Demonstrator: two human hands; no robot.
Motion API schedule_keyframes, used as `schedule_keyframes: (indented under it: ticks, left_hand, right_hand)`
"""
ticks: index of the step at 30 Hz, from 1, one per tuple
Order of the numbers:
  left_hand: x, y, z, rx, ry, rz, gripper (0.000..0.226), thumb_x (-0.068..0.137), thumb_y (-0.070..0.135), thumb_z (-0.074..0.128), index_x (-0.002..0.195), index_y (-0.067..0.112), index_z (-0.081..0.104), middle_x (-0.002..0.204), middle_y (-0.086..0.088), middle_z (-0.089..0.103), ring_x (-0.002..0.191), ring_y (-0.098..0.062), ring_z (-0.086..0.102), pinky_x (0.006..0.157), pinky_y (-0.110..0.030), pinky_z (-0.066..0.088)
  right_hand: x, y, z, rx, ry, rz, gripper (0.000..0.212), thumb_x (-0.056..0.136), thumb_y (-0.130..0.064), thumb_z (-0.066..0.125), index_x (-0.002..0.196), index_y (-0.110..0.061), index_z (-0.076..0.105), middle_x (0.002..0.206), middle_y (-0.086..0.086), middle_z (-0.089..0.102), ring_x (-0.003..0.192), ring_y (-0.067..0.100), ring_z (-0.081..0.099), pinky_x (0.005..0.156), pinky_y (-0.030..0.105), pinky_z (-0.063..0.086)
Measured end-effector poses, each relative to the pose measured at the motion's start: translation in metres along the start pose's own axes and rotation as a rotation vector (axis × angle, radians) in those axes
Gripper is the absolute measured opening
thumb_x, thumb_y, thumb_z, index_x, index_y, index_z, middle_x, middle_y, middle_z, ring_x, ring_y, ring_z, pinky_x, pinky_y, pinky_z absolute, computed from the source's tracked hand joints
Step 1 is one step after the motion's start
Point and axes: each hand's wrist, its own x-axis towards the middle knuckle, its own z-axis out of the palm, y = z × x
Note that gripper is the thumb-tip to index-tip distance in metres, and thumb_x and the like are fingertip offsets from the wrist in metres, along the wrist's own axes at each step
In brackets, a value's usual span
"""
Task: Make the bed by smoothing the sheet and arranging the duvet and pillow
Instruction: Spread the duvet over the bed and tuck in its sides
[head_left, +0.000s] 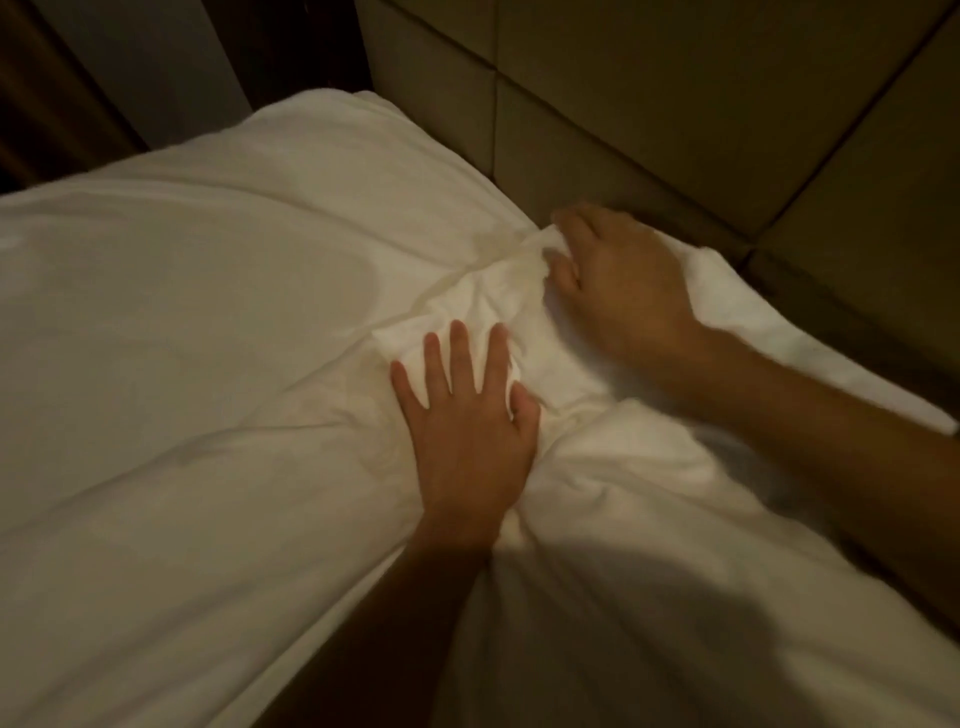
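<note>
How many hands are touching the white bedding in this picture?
2. The left hand lies flat, fingers spread, on the bedding at the centre; the right hand grips a bunched fold nearer the padded wall.

There are two hands, left hand (467, 431) and right hand (623, 291), one spread of white bedding (208, 338), one padded headboard (675, 104).

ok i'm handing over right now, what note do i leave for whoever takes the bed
Left hand: flat, fingers spread, pressing the white bedding.
Right hand: pinches a bunched fold of it beside the padded headboard.
Done: the stretch to the left lies fairly smooth.
Left: pull out the bunch and creases between the hands; no pillow in view.
</note>
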Motion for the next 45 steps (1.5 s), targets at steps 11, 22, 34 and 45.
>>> schedule_keyframes:
  ticks: [11, 22, 34, 45]
  left_hand:
    - [-0.01, 0.013, -0.012, 0.006, -0.067, -0.06, 0.057, 0.097, 0.039, 0.02, 0.149, 0.021, 0.035, 0.153, -0.015, 0.036, 0.142, -0.031, 0.033, 0.115, -0.058, 0.017]
    - [-0.151, 0.141, -0.066, -0.128, -0.265, 0.136, 0.057, 0.099, 0.058, 0.016, 0.14, 0.035, 0.047, 0.151, -0.022, 0.035, 0.139, -0.042, 0.033, 0.106, -0.068, 0.024]
    - [-0.192, 0.147, -0.142, -0.424, -0.438, 0.155, 0.072, 0.088, 0.07, 0.007, 0.151, 0.036, 0.012, 0.16, 0.009, 0.013, 0.148, -0.009, 0.013, 0.121, -0.044, 0.013]
    - [-0.285, 0.172, -0.163, -0.199, -0.455, 0.344, 0.077, 0.085, 0.064, 0.029, 0.138, 0.011, 0.051, 0.136, -0.02, 0.055, 0.123, -0.032, 0.057, 0.101, -0.05, 0.046]
  right_hand:
    - [-0.09, 0.071, -0.002, -0.106, -0.279, 0.221, 0.074, 0.092, -0.043, 0.007, 0.143, -0.001, 0.04, 0.144, 0.023, 0.044, 0.133, 0.036, 0.042, 0.113, 0.044, 0.028]
    - [-0.213, 0.106, -0.059, -0.081, -0.507, 0.288, 0.071, 0.095, -0.057, -0.003, 0.154, -0.022, 0.013, 0.159, 0.006, 0.02, 0.145, 0.023, 0.023, 0.119, 0.036, 0.013]
    - [-0.307, 0.075, -0.158, -0.11, -0.507, 0.728, 0.068, 0.094, -0.063, 0.024, 0.149, -0.024, 0.018, 0.149, 0.006, 0.037, 0.132, 0.028, 0.039, 0.109, 0.046, 0.031]
    - [-0.343, 0.029, -0.167, 0.01, -0.247, 0.861, 0.049, 0.1, -0.041, 0.041, 0.138, -0.011, 0.034, 0.125, 0.012, 0.057, 0.113, 0.031, 0.055, 0.094, 0.041, 0.042]
